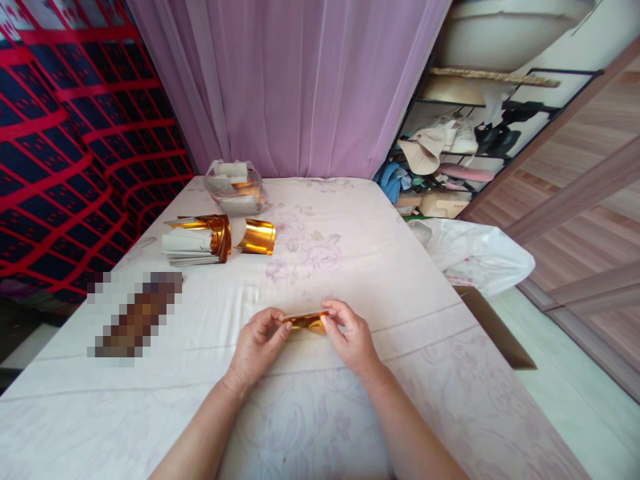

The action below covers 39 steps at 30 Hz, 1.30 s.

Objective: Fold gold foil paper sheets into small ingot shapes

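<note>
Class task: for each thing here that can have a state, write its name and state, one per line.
Left hand: pinching one end of the gold paper.
Right hand: pinching the other end.
Gold paper: held between both hands; folded or curled, cannot tell.
Pile: lying on the table, curled.
Clear bag: filled with paper.
Curtain: drawn, in folds.

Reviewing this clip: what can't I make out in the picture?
All in the head view:
Gold sheet: ends covered by the left hand and right hand.
Pixelated patch: object's identity, masked by the blur.
White bag: any contents, hidden by its plastic.
Brown panel: partly behind the table.
Forearms: cut off by the bottom edge.
</note>
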Motion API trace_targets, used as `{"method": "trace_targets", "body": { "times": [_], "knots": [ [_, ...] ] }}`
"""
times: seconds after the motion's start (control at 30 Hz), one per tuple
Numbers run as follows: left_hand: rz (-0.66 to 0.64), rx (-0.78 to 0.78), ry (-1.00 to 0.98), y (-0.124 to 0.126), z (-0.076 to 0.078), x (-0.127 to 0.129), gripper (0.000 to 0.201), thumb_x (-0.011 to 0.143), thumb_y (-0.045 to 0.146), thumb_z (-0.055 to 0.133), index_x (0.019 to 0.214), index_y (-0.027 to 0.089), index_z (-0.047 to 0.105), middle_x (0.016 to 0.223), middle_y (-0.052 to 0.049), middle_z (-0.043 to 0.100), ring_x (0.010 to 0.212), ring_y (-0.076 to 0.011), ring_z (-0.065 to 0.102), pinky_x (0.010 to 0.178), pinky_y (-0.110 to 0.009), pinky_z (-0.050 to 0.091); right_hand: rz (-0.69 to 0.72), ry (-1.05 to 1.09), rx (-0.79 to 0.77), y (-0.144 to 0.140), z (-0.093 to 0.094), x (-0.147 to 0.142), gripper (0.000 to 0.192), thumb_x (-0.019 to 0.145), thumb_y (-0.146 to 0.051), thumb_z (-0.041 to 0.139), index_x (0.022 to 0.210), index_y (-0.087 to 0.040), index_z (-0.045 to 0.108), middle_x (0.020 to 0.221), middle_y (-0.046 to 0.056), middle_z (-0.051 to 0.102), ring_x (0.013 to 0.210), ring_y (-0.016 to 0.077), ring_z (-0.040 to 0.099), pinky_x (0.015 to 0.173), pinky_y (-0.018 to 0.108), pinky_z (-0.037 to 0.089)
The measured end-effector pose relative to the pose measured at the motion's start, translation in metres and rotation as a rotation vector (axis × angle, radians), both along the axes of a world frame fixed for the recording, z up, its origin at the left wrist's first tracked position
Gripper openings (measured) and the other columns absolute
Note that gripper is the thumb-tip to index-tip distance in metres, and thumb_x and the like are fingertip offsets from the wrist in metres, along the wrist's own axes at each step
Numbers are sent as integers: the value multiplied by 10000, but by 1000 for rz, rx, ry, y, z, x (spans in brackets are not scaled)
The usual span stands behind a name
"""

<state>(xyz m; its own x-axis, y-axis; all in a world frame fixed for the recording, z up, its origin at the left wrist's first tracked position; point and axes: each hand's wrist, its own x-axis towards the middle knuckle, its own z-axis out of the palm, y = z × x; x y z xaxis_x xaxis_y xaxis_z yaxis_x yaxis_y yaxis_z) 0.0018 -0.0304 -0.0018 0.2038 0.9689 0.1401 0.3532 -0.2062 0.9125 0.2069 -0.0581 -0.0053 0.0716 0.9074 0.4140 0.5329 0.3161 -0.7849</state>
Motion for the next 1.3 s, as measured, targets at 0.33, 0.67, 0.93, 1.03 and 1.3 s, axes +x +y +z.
{"method": "trace_targets", "body": {
  "times": [0.33,0.67,0.93,1.03,1.3],
  "knots": [
    [82,131,387,-4,0,8,537,838,293,578,1356,256,439,732,31,682,743,-192,647,772,-335,469,-114,-266,-79,3,-8,-2,329,863,-230,514,1177,-229,613,867,21,717,709,151,671,708,257,521],
    [86,352,726,-4,4,11,486,837,275,619,1309,203,527,1089,-102,680,1014,-300,584,889,-446,416,-110,-504,-63,10,-19,-2,403,847,-162,518,1248,-191,551,898,58,707,861,222,638,806,359,442],
    [-159,396,715,-4,11,12,183,886,154,536,907,247,692,965,-26,729,920,-237,601,852,-420,391,-158,-490,-34,10,-18,-2,409,811,-137,554,1218,-175,532,916,56,676,866,228,603,808,361,432],
    [-155,369,690,-3,11,11,181,888,154,530,924,243,684,987,-21,731,929,-228,606,864,-417,380,-161,-509,-2,8,-11,-1,206,819,-129,555,1010,-189,605,915,64,656,863,228,580,795,351,428],
    [-147,322,648,-3,11,12,186,901,218,530,949,262,705,999,-27,729,942,-230,592,880,-420,375,-36,-550,13,5,-5,-10,121,885,-186,568,807,-234,647,787,22,642,785,185,572,732,304,392]
  ]
}}
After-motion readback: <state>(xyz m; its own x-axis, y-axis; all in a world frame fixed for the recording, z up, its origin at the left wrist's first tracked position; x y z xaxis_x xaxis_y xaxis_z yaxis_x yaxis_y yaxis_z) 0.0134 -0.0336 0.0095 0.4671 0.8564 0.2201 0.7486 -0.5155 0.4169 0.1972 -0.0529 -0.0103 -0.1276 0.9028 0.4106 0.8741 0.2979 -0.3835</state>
